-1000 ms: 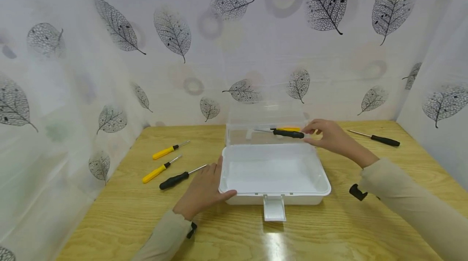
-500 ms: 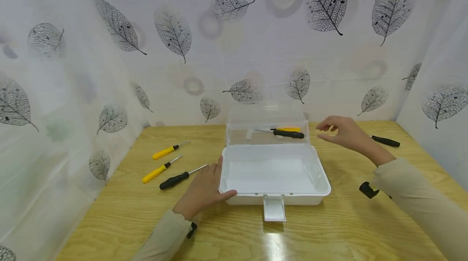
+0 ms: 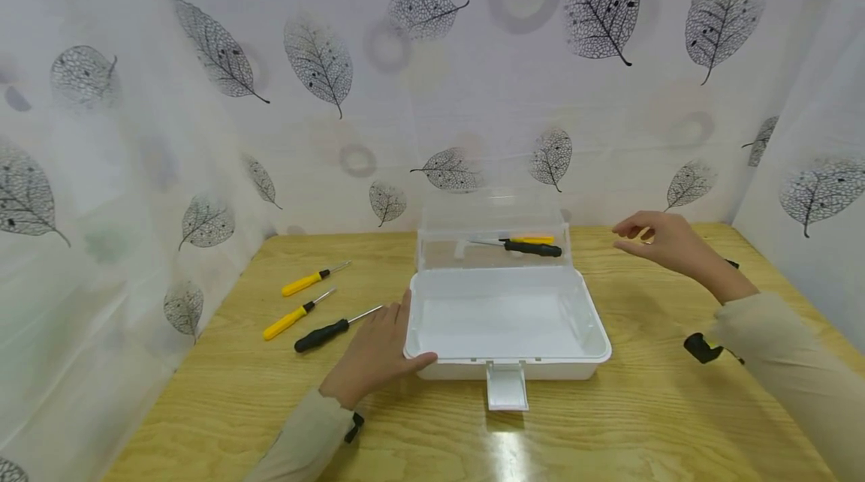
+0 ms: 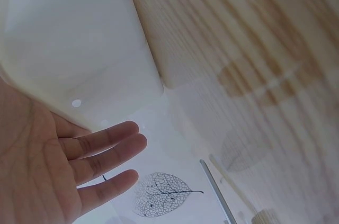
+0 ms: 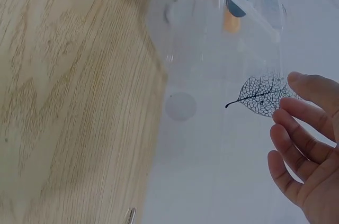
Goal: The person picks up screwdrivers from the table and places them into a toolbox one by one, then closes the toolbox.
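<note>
A white plastic box (image 3: 510,371) stands with its clear lid (image 3: 493,212) tipped back. My left hand (image 3: 378,350) rests against the box's left side, fingers straight, thumb on the front rim. In the left wrist view its fingers lie beside the white wall. In the lid lie a black-handled screwdriver (image 3: 534,248) and a yellow screwdriver (image 3: 530,239). My right hand (image 3: 665,242) hovers right of the lid, fingers loosely bent, holding nothing. Beyond it, a black screwdriver (image 3: 732,263) is mostly hidden by the hand; its metal shaft (image 5: 132,215) shows in the right wrist view.
Left of the box lie two yellow screwdrivers, a farther one (image 3: 304,283) and a nearer one (image 3: 289,322), and a black-handled screwdriver (image 3: 323,335) whose tip is near my left fingers. A leaf-print curtain (image 3: 473,91) surrounds the wooden table (image 3: 432,437).
My right hand has moved away from the black screwdriver in the lid, to the right, and now covers most of the screwdriver on the right. My left hand and the box have stayed put.
</note>
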A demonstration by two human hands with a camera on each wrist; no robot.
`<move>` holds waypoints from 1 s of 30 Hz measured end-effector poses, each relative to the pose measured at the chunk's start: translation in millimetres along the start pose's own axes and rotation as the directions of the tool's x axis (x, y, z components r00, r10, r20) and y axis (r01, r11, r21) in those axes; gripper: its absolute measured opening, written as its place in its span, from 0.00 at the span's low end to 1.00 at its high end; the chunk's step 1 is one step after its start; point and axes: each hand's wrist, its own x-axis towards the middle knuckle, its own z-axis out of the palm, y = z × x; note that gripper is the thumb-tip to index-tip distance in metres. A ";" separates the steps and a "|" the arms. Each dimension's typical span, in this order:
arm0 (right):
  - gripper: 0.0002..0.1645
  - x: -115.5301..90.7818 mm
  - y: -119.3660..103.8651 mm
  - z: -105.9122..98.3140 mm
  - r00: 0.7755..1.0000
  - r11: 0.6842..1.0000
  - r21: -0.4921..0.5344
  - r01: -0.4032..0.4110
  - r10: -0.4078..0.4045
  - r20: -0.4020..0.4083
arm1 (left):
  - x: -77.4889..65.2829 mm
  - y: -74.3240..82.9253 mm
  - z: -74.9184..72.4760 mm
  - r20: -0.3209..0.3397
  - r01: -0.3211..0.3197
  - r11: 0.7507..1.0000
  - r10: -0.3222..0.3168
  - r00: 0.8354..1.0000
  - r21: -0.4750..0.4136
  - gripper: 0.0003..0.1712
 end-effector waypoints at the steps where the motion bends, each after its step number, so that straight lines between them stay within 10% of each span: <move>1: 0.12 -0.8 2.3 -0.9 1.000 1.000 -0.003 0.000 0.000 -0.004 | 0.0 -0.1 0.3 -0.004 -0.003 1.000 0.003 1.000 0.001 0.60; 30: 0.14 -20.9 58.5 -19.1 0.985 0.986 0.003 -0.168 0.167 0.046 | -0.9 0.1 1.2 0.003 0.004 1.000 -0.004 1.000 -0.024 0.61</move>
